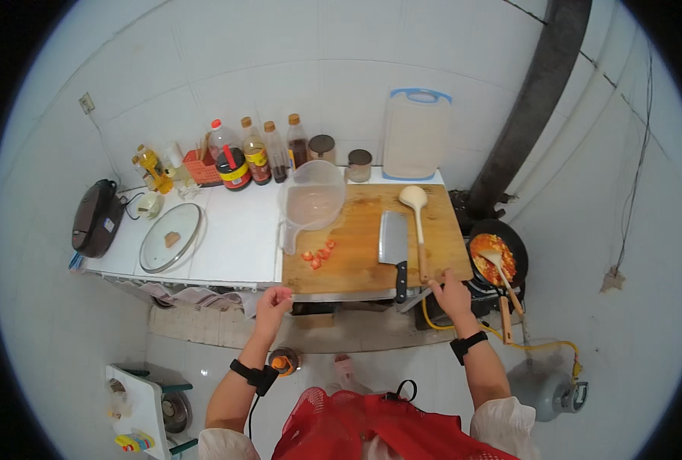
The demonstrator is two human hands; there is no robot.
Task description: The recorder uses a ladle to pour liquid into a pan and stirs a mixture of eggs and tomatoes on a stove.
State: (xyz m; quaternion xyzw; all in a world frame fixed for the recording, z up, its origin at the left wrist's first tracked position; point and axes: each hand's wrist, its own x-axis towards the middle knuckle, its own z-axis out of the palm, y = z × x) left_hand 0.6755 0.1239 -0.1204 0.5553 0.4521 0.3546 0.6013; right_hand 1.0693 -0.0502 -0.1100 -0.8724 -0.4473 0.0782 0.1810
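Note:
My left hand [274,309] is at the front left corner of a wooden cutting board [358,259], fingers curled. My right hand [453,294] is at the board's front right edge, fingertips beside the handle end of a cream ladle [414,198]. Whether either hand grips the board or the ladle is unclear. Left of the ladle lies a cleaver [393,237], its black handle jutting over the front edge. Several red tomato pieces [322,253] rest on the board, below a translucent plastic scoop [313,198] that overhangs its left side.
Right of the board, a wok [522,259] with red and yellow food and a spatula [499,263] sits on a gas stove. Sauce bottles [256,155] line the wall. A glass lid [171,237] lies left. A gas cylinder [542,391] and bottle [284,363] are on the floor.

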